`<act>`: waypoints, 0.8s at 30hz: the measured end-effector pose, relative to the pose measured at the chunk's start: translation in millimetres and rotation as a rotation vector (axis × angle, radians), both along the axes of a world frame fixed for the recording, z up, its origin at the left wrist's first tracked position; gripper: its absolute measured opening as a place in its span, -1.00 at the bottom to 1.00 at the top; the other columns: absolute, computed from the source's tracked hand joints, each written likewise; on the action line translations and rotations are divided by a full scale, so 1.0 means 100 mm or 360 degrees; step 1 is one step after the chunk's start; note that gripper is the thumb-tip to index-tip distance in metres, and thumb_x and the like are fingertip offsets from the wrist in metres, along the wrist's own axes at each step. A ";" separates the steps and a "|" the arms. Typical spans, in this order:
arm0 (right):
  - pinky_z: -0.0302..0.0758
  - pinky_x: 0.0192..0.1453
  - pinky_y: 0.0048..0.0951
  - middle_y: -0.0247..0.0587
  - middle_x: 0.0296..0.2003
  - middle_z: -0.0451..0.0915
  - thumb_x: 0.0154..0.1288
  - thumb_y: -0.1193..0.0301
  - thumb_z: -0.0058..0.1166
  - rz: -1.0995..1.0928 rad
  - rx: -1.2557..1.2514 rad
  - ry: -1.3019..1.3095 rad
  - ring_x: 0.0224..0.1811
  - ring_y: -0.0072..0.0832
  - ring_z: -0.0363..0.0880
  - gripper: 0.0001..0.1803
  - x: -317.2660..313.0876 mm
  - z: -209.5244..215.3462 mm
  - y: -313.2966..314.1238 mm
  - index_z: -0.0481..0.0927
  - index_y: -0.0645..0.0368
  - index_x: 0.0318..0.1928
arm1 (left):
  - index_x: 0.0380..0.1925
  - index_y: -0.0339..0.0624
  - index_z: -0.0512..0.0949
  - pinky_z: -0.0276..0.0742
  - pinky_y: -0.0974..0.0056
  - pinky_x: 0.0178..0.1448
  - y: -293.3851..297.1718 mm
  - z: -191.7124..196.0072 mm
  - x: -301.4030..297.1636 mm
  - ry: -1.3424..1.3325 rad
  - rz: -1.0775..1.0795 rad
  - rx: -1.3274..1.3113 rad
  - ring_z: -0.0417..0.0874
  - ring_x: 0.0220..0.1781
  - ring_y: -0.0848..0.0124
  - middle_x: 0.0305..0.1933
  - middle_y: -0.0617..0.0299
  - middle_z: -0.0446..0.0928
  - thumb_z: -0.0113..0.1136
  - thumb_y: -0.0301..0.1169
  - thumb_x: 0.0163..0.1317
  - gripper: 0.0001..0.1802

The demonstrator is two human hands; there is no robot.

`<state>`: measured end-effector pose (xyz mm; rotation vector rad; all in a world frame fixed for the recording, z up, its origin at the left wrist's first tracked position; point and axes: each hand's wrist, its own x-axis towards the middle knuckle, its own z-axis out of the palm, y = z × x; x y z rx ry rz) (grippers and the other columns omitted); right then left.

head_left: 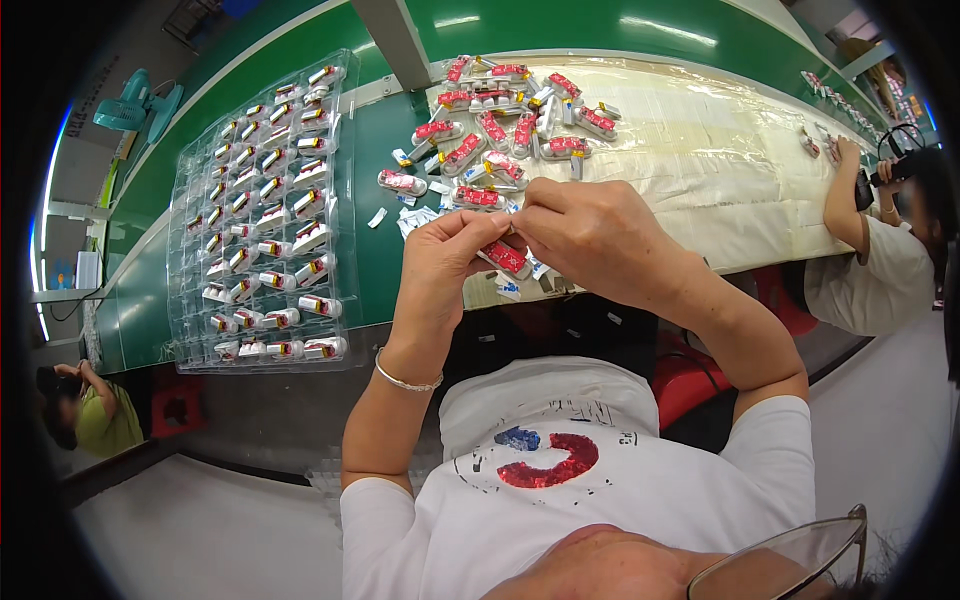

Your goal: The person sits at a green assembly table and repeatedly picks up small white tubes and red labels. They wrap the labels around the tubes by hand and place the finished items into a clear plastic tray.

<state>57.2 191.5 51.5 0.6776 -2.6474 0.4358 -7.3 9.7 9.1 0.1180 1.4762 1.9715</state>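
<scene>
You are working one small red-labelled pack (507, 257) between both hands.
Your left hand (440, 262) and right hand (590, 235) pinch it at the fingertips, seemingly peeling something; next, the clear tray (190, 330) wants a free pocket.

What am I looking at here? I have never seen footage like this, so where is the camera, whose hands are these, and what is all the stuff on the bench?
The camera sits on a person's head and looks down through a fisheye lens, so straight edges bend. There is no machine: the left hand and right hand are the wearer's own. Together they pinch one small red and white packet at the bench's near edge. Behind them a loose pile of packets lies on a clear plastic sheet over the green bench. To the left, a clear compartment tray holds packets in rows. Another person works at the right edge, and a third is at lower left.
</scene>
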 end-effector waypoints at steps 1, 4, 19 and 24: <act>0.54 -0.44 -0.39 -0.25 -0.41 0.48 0.09 0.47 0.16 0.0006 -0.0048 0.0011 -0.43 -0.37 0.60 -0.89 0.00 -0.01 -0.01 0.52 0.22 -0.46 | -0.32 -0.32 0.67 0.59 0.48 -0.31 0.00 -0.02 0.00 0.0004 0.0008 -0.0001 0.69 -0.39 0.51 -0.36 0.15 0.69 0.23 -0.41 0.25 -0.83; 0.53 -0.46 -0.39 -0.23 -0.39 0.47 0.10 0.48 0.16 0.0000 -0.0107 0.0001 -0.44 -0.36 0.59 -0.88 -0.01 -0.04 0.00 0.50 0.23 -0.46 | -0.31 -0.32 0.67 0.58 0.48 -0.31 0.03 -0.05 0.01 -0.0006 0.0052 0.0040 0.69 -0.39 0.52 -0.36 0.16 0.69 0.24 -0.43 0.24 -0.84; 0.50 -0.54 -0.40 -0.28 -0.41 0.49 0.14 0.48 0.19 -0.0005 -0.0183 0.0086 -0.52 -0.37 0.57 -0.89 0.00 -0.15 0.05 0.51 0.19 -0.38 | -0.30 -0.31 0.65 0.66 0.44 -0.24 0.06 -0.01 -0.03 -0.0024 0.0060 -0.0038 0.69 -0.40 0.52 -0.34 0.19 0.66 0.27 -0.40 0.23 -0.83; 0.49 -0.54 -0.38 -0.28 -0.43 0.48 0.13 0.48 0.19 0.0000 -0.0174 0.0105 -0.54 -0.35 0.55 -0.87 -0.03 -0.14 0.03 0.49 0.18 -0.38 | -0.29 -0.31 0.64 0.66 0.44 -0.24 0.04 -0.09 -0.03 -0.0026 0.0070 -0.0024 0.68 -0.40 0.52 -0.34 0.18 0.66 0.26 -0.38 0.24 -0.81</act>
